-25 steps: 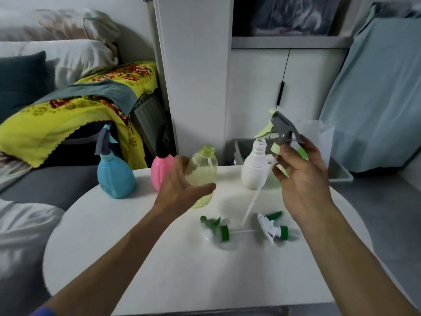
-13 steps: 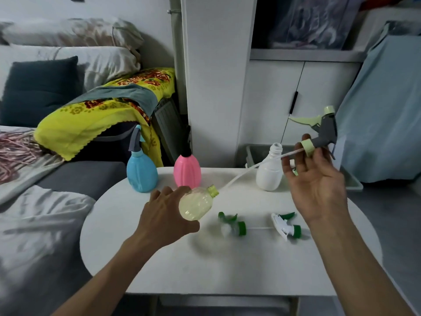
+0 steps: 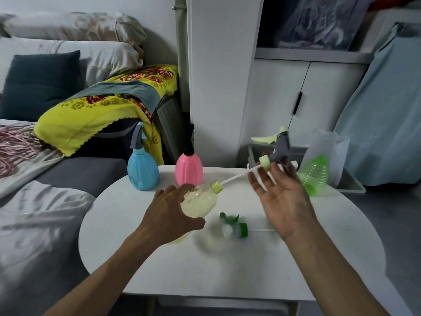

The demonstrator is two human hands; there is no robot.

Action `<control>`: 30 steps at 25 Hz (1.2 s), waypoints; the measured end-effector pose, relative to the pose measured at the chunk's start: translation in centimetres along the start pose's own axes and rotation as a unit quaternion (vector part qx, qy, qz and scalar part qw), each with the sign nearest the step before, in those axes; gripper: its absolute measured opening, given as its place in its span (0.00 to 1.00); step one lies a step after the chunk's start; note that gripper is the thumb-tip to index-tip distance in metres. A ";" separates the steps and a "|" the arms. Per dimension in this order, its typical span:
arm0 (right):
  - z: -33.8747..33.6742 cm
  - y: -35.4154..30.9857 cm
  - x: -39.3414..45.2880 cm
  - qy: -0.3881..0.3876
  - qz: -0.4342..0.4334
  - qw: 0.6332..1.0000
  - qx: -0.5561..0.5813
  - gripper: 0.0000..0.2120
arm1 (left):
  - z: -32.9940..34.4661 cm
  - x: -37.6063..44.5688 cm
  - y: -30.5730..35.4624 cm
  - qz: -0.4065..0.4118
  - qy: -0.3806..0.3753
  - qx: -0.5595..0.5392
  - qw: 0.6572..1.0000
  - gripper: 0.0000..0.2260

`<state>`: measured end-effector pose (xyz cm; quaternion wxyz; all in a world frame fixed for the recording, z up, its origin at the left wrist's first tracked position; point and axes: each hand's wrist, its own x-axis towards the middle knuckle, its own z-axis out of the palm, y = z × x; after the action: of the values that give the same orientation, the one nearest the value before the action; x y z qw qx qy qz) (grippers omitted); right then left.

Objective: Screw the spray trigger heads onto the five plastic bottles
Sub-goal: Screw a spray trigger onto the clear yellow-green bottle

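1. On the far left side of the white tabletop (image 3: 227, 270) we see a blue bottle (image 3: 143, 171) standing upright with a grey trigger head on it.
2. Just to its right stands a pink bottle (image 3: 188, 169), also upright, topped by a dark head.
3. Our left hand (image 3: 169, 215) grips the pale yellow bottle (image 3: 200, 201), fingers and thumb curled round its body. The bottle is tilted, its neck pointing up and to the right.
4. A white dip tube (image 3: 237, 176) runs from that neck up to the grey and pale green trigger head (image 3: 276, 149); its lower end is at the bottle's mouth.
5. A green-collared trigger head (image 3: 233, 226) lies on the tabletop between our hands, blurred.
6. Our right hand (image 3: 282, 197) is turned palm up, and its fingertips (image 3: 272, 167) pinch the trigger head at its collar, while the other fingers are spread.
7. A clear green bottle (image 3: 315, 175) leans at the far right edge.
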<state>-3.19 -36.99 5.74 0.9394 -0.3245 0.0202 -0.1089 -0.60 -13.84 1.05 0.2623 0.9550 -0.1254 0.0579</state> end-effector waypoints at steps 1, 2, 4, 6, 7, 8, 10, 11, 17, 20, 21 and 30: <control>0.0 0.8 -0.2 -0.002 0.013 1.000 -0.006 0.12 | -0.1 0.0 0.1 0.007 0.011 -0.002 1.000 0.40; 0.0 1.4 -0.4 -0.008 0.021 1.000 -0.017 0.13 | -0.2 0.0 0.3 0.016 0.023 -0.006 1.000 0.40; 0.0 2.3 -0.8 -0.017 0.027 0.998 -0.055 0.17 | -0.4 -0.2 0.7 0.042 0.048 -0.006 0.998 0.40; 0.0 2.8 -1.1 -0.012 0.023 0.991 -0.129 0.22 | -0.5 -0.4 1.2 0.070 0.061 0.004 0.996 0.39; 0.0 3.1 -1.2 -0.007 0.022 0.985 -0.172 0.27 | -0.5 -0.5 1.3 0.081 0.064 0.008 0.995 0.39; -0.2 3.3 -1.3 -0.002 0.023 0.979 -0.203 0.30 | -0.6 -0.7 1.5 0.089 0.067 0.012 0.994 0.39; -0.4 3.5 -1.3 0.006 0.025 0.971 -0.236 0.32 | -0.9 -0.8 1.5 0.102 0.081 0.028 0.991 0.38; -0.5 3.5 -1.2 0.009 0.026 0.967 -0.252 0.31 | -1.1 -1.0 1.5 0.108 0.087 0.039 0.990 0.37; -1.3 3.1 -1.2 0.020 0.015 0.856 -0.516 0.38 | -1.7 -1.4 1.4 0.123 0.096 0.078 0.985 0.35; -1.7 2.5 -1.2 -0.023 -0.094 0.734 -0.672 0.38 | -1.9 -1.3 1.4 0.119 0.090 0.065 0.987 0.36; -1.7 2.1 -1.1 -0.045 -0.140 0.716 -0.683 0.36 | -2.0 -1.4 1.4 0.122 0.090 0.061 0.987 0.36; -2.2 -0.3 -1.3 -0.247 -0.086 0.768 -0.584 0.14 | -2.6 -1.4 1.2 0.162 0.068 0.101 0.979 0.37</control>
<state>-4.75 -38.22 4.14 0.5274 -0.8269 -0.1811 -0.0727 -2.42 -13.23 3.61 0.1594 0.9376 -0.2535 0.1765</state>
